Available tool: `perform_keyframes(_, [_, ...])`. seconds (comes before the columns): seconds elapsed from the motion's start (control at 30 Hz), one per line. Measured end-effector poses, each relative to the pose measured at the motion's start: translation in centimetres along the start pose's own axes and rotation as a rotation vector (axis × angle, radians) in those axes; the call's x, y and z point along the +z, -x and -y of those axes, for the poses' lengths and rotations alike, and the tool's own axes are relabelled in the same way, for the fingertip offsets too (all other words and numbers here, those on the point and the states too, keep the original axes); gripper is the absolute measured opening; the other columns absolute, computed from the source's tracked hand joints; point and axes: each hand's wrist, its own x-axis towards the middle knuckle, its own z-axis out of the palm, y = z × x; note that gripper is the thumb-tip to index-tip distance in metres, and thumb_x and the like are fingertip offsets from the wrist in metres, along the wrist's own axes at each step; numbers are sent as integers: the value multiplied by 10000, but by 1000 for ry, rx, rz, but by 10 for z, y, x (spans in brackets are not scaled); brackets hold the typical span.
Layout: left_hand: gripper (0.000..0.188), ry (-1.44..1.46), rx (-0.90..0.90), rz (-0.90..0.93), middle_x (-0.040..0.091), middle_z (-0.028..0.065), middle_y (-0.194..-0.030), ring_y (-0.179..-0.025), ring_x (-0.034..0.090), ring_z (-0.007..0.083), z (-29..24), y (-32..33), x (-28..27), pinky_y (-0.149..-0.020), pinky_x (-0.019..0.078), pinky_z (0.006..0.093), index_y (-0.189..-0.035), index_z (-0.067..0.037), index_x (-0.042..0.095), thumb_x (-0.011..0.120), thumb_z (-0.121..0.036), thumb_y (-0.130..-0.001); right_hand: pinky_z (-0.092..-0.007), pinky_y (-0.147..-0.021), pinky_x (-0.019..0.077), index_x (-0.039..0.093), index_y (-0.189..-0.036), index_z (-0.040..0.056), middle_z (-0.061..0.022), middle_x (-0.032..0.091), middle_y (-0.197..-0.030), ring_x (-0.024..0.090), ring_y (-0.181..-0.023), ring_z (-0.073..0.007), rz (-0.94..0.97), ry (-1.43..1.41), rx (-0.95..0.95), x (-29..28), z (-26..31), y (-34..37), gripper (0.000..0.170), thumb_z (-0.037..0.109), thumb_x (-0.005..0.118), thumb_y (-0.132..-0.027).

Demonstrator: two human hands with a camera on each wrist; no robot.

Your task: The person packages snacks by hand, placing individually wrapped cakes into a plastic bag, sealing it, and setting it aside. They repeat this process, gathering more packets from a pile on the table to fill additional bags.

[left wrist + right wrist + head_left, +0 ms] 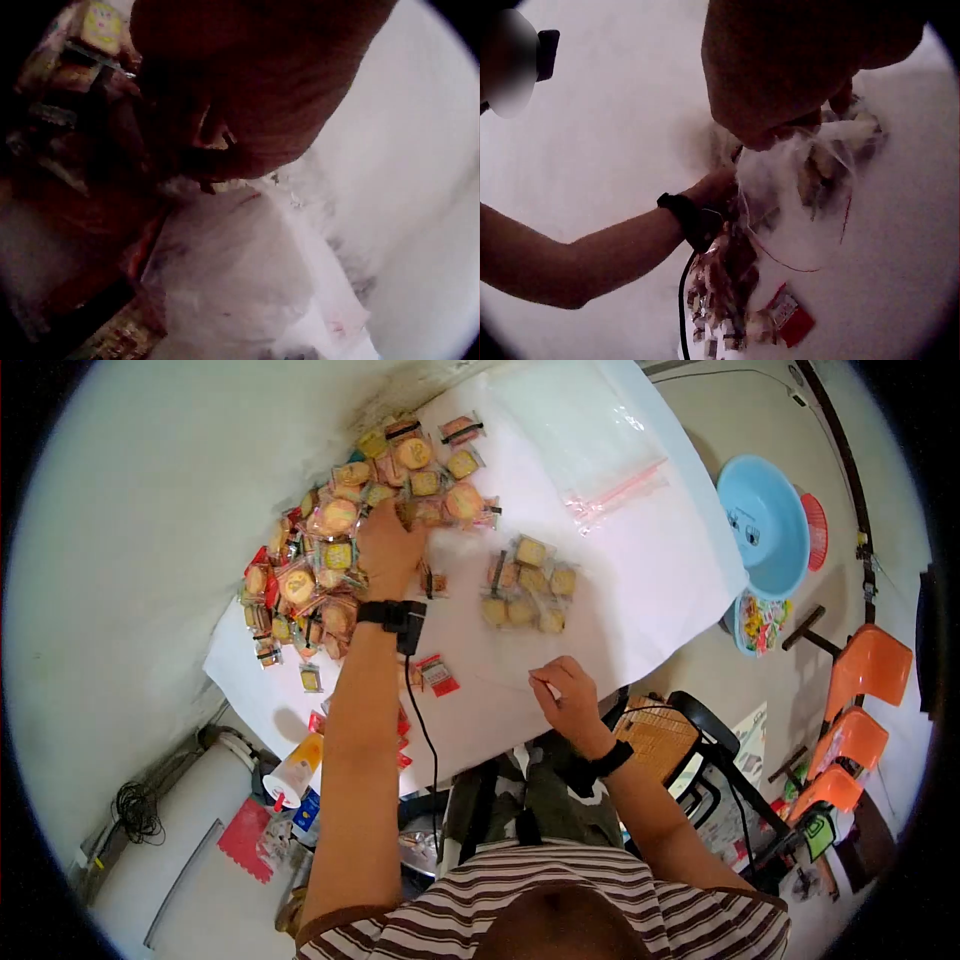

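While the left grip (392,552) reaches down into a heap of round and square biscuits in clear plastic wrappers (298,586), its fingertips are hidden among them, so I cannot tell whether it pinches one. The right grip (566,702) pinches, between thumb and fingers, the edge of a clear, thin plastic bag (774,169) with a thin red line. Just beyond that grip sits a cluster of pale square biscuits (534,580), well apart from the heap; the bag's film shows around them in the right wrist view, though I cannot tell whether every one is inside. Each wrist wears a black band, and a black cable (427,730) runs from the left one.

Near the left forearm lies a small red-and-white packet (438,674). All this rests on a bench with a white top (655,585). Toward its far side lie flat clear plastic bags with pinkish-red edges (570,435), and at the near left edge is a white cup with a yellow-orange band (292,772).

Past the right end stand a light-blue round plastic basin (738,478), a red plastic basket (817,530) partly behind it, a smaller blue tub of colourful packets (765,622) and orange plastic chairs (868,668).
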Motion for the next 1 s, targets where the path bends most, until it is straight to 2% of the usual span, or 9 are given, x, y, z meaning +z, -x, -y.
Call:
perform_keyframes(0.2, [305,332,-25,-130,593,189,-996,-905,576,318,30,21,-4,-830,449,355,-1061,14,536,586,-170,-823,-303,-556,448,609,-818,13,-109,565,-741,560,-644,-221,-59,-144,136,10,-1,3,51,39,632,-782])
perform_keyframes(0.27, [287,889,-135,-101,584,163,-981,-867,575,276,38,30,-5,-808,455,326,-1057,10,538,592,-144,-822,-246,-554,386,588,-814,3,-63,528,-736,496,-631,-146,-97,-245,202,14,-5,4,44,16,626,-797])
perform_keyframes(0.43, [314,502,-20,-60,565,155,-1023,-883,569,271,12,35,-19,-789,461,347,-1071,-10,540,617,-160,-807,-263,-546,417,601,-817,13,-74,549,-731,524,-632,-158,-107,-227,222,20,-5,3,36,46,616,-810])
perform_keyframes(0.5, [378,194,254,-70,563,179,-1103,-1015,530,356,3,30,-14,-872,430,404,-1111,-27,538,603,-273,-832,-260,-543,413,601,-819,13,-73,546,-732,519,-631,-156,-104,-211,237,23,-4,3,35,44,616,-809])
perform_keyframes(0.6, [445,82,246,-33,550,201,-1118,-1017,523,381,-12,28,-4,-865,431,433,-1128,-32,534,618,-327,-804,-260,-539,405,604,-820,20,-72,545,-736,508,-627,-150,-74,-167,256,23,-2,5,25,40,614,-809])
perform_keyframes(0.73, [448,160,164,-13,556,209,-1081,-1003,528,379,-19,15,0,-856,440,430,-1109,-31,534,622,-336,-794,-260,-539,407,609,-822,21,-72,550,-731,509,-626,-153,-115,-243,209,25,-3,5,19,34,611,-808])
perform_keyframes(0.8, [430,170,-29,36,560,209,-1060,-990,532,382,-22,8,4,-844,446,429,-1062,-26,545,621,-348,-786,-260,-539,408,610,-824,19,-72,552,-731,510,-626,-155,-115,-232,220,24,-1,8,20,31,611,-807])
perform_keyframes(0.93, [345,60,15,4,570,169,-949,-925,541,338,-23,-2,11,-787,452,409,-933,6,544,662,-268,-760,-263,-538,404,611,-829,16,-71,556,-730,510,-626,-156,-109,-205,186,20,0,3,28,28,616,-804])
perform_keyframes(1.0, [320,404,-3,-77,570,161,-941,-893,553,297,-19,5,7,-762,457,374,-956,2,546,647,-247,-782,-264,-537,402,610,-830,16,-71,556,-730,509,-625,-155,-117,-208,178,19,-1,4,31,28,618,-803])
